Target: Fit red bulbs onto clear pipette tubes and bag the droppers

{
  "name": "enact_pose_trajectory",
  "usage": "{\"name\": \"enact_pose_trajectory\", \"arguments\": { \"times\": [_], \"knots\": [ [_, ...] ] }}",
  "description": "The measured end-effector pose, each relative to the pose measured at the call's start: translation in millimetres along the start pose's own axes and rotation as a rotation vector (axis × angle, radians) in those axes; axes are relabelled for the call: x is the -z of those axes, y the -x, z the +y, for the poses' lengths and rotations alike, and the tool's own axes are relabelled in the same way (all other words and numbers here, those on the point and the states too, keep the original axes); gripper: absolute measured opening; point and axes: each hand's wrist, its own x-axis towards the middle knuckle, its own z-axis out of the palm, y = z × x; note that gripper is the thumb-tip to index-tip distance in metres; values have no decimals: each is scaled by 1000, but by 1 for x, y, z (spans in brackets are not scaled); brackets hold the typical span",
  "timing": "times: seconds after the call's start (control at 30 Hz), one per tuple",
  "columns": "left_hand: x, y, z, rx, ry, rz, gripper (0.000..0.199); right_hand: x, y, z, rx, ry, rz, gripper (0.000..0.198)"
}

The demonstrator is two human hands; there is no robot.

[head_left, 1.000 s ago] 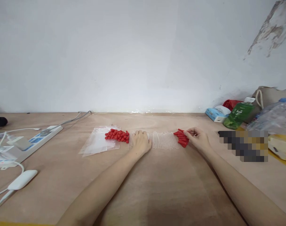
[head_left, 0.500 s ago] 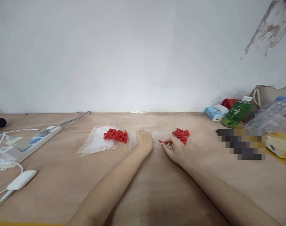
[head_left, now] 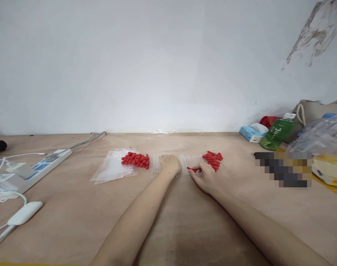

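My right hand (head_left: 204,178) pinches a small red rubber bulb (head_left: 191,169) between thumb and fingers, low over a row of thin clear tubes (head_left: 191,161). My left hand (head_left: 170,165) rests back-up on the same row, fingers curled under; whatever they grip is hidden. Just beyond my right fingers lies a loose heap of red rubber bulbs (head_left: 212,160). On the left, a denser pile of red bulbs (head_left: 139,161) overlaps clear plastic bags (head_left: 110,170) and touches the left end of the row.
Left stands a white power strip (head_left: 43,169) with plugs, cables and a white adapter (head_left: 24,213). At the right are a tissue pack (head_left: 251,133), a green bottle (head_left: 278,133), plastic bags (head_left: 323,133) and a blurred dark object (head_left: 282,170). A wall closes off the back.
My left hand has turned slightly, its fingers now curled further under and less visible. My right hand keeps its pinch on the red rubber bulb with little movement.
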Motion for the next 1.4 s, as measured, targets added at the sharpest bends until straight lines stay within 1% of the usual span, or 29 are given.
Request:
{"name": "enact_pose_trajectory", "arguments": {
  "times": [0.27, 0.43, 0.5, 0.57, 0.63, 0.7, 0.77, 0.83, 0.9, 1.0, 1.13, 1.23, 1.4],
  "knots": [
    [0, -7, -2, 27, 61, -52, 27, 1, -1, -2, -2, 0, 5, 16],
    [7, 2, -7, -11, 89, 2, 20, 1, 1, -2, -27, -58, 4, 13],
    [12, 10, -12, -65, 109, 45, 22, 0, 2, -1, -66, -103, 9, 12],
    [14, 20, -20, -151, 137, 101, 26, 0, 3, 0, -108, -149, 17, 11],
    [11, 31, -31, -248, 167, 159, 24, -2, 3, -1, -137, -184, 24, 10],
    [1, 39, -45, -337, 200, 186, 21, -3, 3, -3, -151, -214, 9, 11],
    [-14, 45, -60, -481, 308, 295, 20, -4, 3, -8, -148, -261, -27, 17],
    [-30, 47, -73, -608, 385, 379, 20, -6, 3, -14, -110, -317, -74, 26],
    [-43, 48, -82, -697, 440, 429, 23, -7, 4, -19, -50, -360, -135, 26],
    [-51, 49, -87, -734, 492, 450, 25, -8, 5, -23, -5, -381, -187, 21],
    [-53, 49, -85, -753, 492, 449, 25, -8, 5, -23, 2, -366, -160, 18],
    [-53, 49, -84, -764, 489, 447, 25, -7, 5, -23, 12, -389, -167, 16],
    [-54, 49, -87, -781, 487, 440, 28, -5, 6, -26, -19, -428, -195, 16]
  ]
}}
